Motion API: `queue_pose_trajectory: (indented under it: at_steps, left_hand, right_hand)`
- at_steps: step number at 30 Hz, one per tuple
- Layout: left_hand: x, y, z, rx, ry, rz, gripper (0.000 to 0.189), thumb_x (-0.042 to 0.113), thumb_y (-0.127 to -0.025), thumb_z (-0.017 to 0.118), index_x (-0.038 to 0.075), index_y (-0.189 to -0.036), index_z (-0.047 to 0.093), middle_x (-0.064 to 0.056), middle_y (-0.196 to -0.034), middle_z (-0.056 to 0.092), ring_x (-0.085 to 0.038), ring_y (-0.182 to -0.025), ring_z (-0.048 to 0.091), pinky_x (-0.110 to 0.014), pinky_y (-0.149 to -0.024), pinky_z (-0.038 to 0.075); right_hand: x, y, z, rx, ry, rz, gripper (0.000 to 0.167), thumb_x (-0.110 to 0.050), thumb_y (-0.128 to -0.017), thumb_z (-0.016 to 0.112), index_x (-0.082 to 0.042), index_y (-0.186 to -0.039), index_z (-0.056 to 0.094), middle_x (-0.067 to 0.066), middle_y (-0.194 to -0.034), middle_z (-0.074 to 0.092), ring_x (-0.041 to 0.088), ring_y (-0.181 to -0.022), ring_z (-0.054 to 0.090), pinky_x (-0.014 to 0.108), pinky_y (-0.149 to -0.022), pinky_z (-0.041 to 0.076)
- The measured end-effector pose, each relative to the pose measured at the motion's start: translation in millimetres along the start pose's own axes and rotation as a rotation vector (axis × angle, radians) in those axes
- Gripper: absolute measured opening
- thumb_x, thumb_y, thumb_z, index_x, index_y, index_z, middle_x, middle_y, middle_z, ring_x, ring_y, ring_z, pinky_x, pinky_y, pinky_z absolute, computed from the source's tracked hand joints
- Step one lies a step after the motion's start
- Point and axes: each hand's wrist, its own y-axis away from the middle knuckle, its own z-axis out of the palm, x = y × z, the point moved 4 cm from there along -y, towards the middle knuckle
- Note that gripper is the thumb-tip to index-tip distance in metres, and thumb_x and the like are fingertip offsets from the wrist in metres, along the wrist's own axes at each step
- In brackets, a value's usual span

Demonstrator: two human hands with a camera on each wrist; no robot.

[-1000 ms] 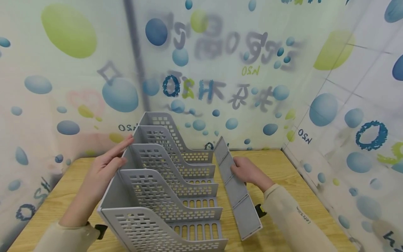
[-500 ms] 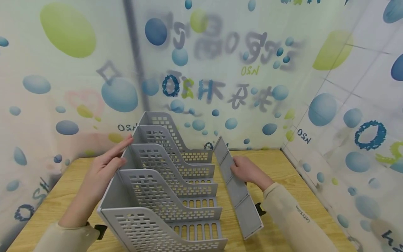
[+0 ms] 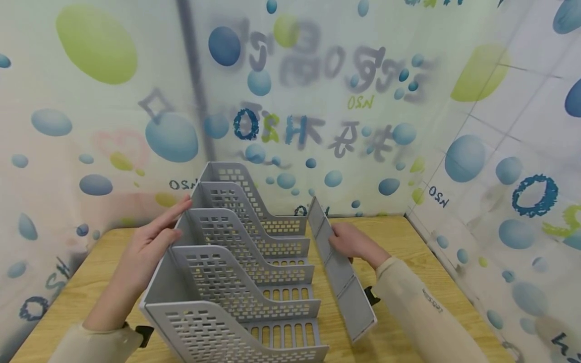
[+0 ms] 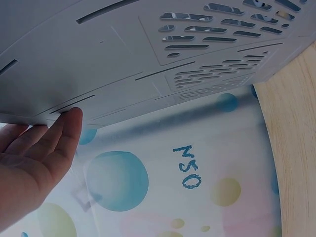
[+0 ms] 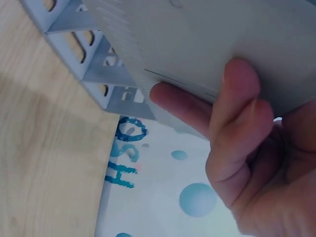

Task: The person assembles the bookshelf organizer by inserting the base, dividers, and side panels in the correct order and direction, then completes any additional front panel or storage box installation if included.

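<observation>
A grey plastic file organizer point(image 3: 236, 272), with perforated sloping dividers and slotted floors, stands on the table at the left centre of the head view. My left hand point(image 3: 146, 247) rests against its tall back. The left wrist view shows that hand's straight fingers point(image 4: 71, 131) touching the outer face of the back panel point(image 4: 113, 64). At the organizer's low front side, my right hand point(image 3: 351, 242) holds a long flat grey panel point(image 3: 342, 277) by its upper edge, tilted and apart from the dividers. In the right wrist view, extended fingers point(image 5: 239, 81) lie along the panel's outer face.
The wood-grain table point(image 3: 390, 232) reaches a patterned curtain wall point(image 3: 327, 151) behind. A second patterned wall point(image 3: 513, 201) runs along the right side. Dark wrist straps point(image 3: 145, 335) show at both sleeves.
My right hand and the flat panel have shifted slightly left, nearer the organizer's front. My left hand stays in the same place on the back.
</observation>
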Motion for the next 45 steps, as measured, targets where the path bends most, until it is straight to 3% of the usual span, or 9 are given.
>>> queue_pose_trajectory:
  at_steps: [18,24,27,32,39,45]
  left_hand:
    - [-1.1,0.1,-0.6,0.010,0.004,0.005,0.047,0.010,-0.109,0.045,0.015,-0.156,0.048,0.007,-0.165,0.038,0.008,-0.143,0.037,-0.003,-0.102,0.034]
    - [-1.7,0.0,-0.8,0.010,-0.016,-0.014,0.047,0.013,-0.110,0.045,0.018,-0.157,0.048,0.004,-0.165,0.039,0.009,-0.142,0.037,-0.002,-0.101,0.034]
    - [0.0,0.4,-0.7,0.002,-0.028,-0.030,0.047,0.016,-0.110,0.044,0.021,-0.157,0.047,0.004,-0.165,0.038,0.000,-0.146,0.037,-0.003,-0.100,0.033]
    - [-1.0,0.0,-0.7,-0.001,-0.038,-0.054,0.047,0.018,-0.111,0.044,0.024,-0.157,0.046,0.005,-0.165,0.038,-0.027,-0.149,0.038,-0.003,-0.099,0.034]
    - [-2.7,-0.8,-0.4,0.006,-0.030,-0.063,0.048,0.016,-0.110,0.044,0.022,-0.157,0.048,0.006,-0.165,0.037,-0.024,-0.150,0.038,-0.003,-0.099,0.034]
    - [-2.1,-0.6,-1.1,0.000,-0.038,-0.075,0.048,0.017,-0.110,0.043,0.023,-0.158,0.046,0.005,-0.166,0.036,-0.025,-0.151,0.037,-0.005,-0.102,0.034]
  right_hand:
    - [-24.5,-13.9,0.1,-0.072,0.007,0.055,0.026,0.000,-0.101,0.041,-0.002,-0.086,0.061,0.008,-0.060,0.054,0.013,-0.042,0.046,0.029,-0.046,0.044]
    - [-24.9,-10.8,2.6,-0.092,-0.007,0.078,0.024,-0.001,-0.103,0.040,-0.001,-0.089,0.060,0.013,-0.070,0.061,0.015,-0.046,0.052,0.028,-0.046,0.046]
    - [-24.8,-11.1,4.5,-0.096,-0.006,0.086,0.026,-0.001,-0.104,0.040,-0.001,-0.088,0.061,0.013,-0.072,0.063,0.015,-0.047,0.054,0.028,-0.047,0.048]
    - [-28.3,-15.1,6.9,-0.103,0.032,0.080,0.031,0.000,-0.103,0.039,-0.002,-0.082,0.062,0.010,-0.064,0.063,0.014,-0.044,0.052,0.027,-0.046,0.046]
    - [-31.9,-17.1,11.9,-0.118,0.093,0.067,0.040,0.001,-0.102,0.042,-0.001,-0.068,0.062,0.005,-0.048,0.057,0.014,-0.039,0.052,0.029,-0.048,0.051]
    - [-30.9,-16.5,10.5,-0.110,0.014,0.100,0.037,0.001,-0.103,0.041,0.000,-0.076,0.065,0.006,-0.054,0.059,0.014,-0.042,0.051,0.027,-0.044,0.045]
